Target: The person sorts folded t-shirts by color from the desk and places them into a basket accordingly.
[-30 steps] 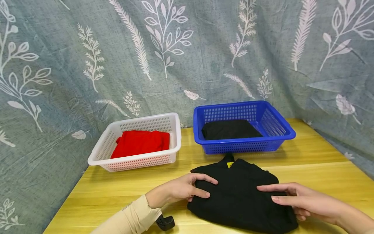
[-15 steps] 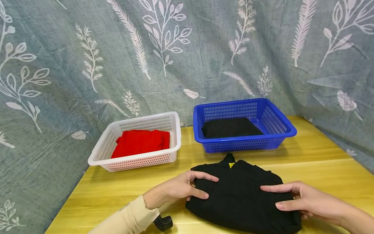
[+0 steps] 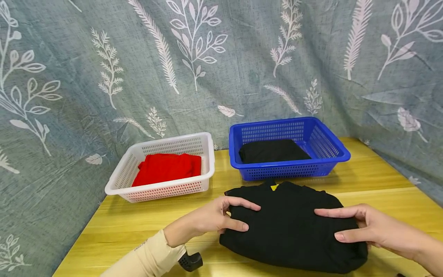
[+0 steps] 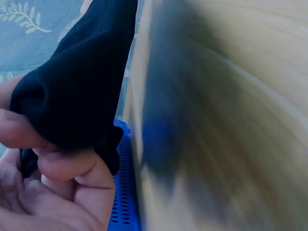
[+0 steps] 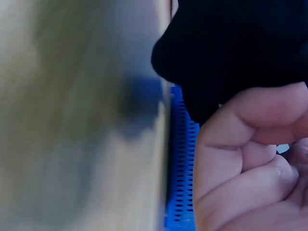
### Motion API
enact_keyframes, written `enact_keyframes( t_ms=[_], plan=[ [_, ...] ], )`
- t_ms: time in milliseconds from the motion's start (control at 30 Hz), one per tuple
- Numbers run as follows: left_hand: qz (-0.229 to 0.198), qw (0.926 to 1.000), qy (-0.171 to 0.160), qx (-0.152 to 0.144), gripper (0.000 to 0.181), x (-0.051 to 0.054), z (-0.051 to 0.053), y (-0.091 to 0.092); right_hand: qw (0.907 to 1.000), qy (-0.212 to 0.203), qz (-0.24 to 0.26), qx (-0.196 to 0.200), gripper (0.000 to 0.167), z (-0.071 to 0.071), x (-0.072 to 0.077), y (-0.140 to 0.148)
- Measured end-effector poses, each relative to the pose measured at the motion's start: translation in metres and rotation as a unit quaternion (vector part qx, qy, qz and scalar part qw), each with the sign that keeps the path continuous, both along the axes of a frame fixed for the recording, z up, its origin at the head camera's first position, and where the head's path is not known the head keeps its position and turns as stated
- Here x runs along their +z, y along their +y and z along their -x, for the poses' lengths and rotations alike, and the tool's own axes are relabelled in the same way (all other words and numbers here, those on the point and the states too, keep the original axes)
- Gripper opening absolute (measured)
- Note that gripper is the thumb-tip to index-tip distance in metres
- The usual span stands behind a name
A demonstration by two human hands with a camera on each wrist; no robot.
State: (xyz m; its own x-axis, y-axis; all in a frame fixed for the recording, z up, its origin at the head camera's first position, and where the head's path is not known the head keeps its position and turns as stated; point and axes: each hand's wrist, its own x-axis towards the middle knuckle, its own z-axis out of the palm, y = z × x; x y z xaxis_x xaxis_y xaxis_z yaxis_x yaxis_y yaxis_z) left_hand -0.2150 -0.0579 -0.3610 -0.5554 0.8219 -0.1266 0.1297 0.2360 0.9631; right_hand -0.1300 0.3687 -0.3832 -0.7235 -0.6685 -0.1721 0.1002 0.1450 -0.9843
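Note:
A folded black garment (image 3: 290, 231) with a small yellow label (image 3: 274, 187) at its collar hangs between my hands, just above the table. My left hand (image 3: 214, 217) grips its left edge, thumb and index finger on top and the other fingers curled beneath. On the opposite edge my right hand (image 3: 370, 229) holds it in the same way. Both wrist views show curled fingers under the black cloth (image 4: 77, 82) and a gap between it and the tabletop. Behind the garment stands a blue basket (image 3: 290, 166) with another folded black garment (image 3: 273, 151) inside.
To the left of the blue basket is a white basket (image 3: 159, 193) holding folded red cloth (image 3: 167, 169). The wooden table (image 3: 114, 234) meets a grey-green leaf-print curtain (image 3: 242, 57) at the back. A black wrist camera mount (image 3: 191, 261) sits below my left wrist.
The garment has come up off the table between both hands and its front edge has risen. My right hand has shifted to the right and slightly up. The baskets stay put.

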Motion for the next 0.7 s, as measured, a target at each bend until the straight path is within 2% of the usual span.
enact_keyframes(
  t_ms=[200,367,533,700],
  plan=[
    [-0.032,0.9990,0.030,-0.010,0.052,0.018,-0.002,-0.001,0.9978,0.054,-0.034,-0.015,0.060,0.000,0.018,0.002],
    [-0.018,0.9983,0.056,0.002,0.052,0.029,-0.002,-0.001,0.9938,0.085,-0.064,-0.031,0.060,0.001,0.031,0.003],
    [-0.007,0.9975,0.070,0.010,0.058,0.038,-0.001,0.000,0.9937,0.091,-0.061,-0.025,0.063,0.004,0.041,0.005],
    [-0.003,0.9950,0.097,0.020,0.062,0.048,0.000,-0.001,0.9882,0.123,-0.083,-0.039,0.063,0.006,0.050,0.005]
  ],
)
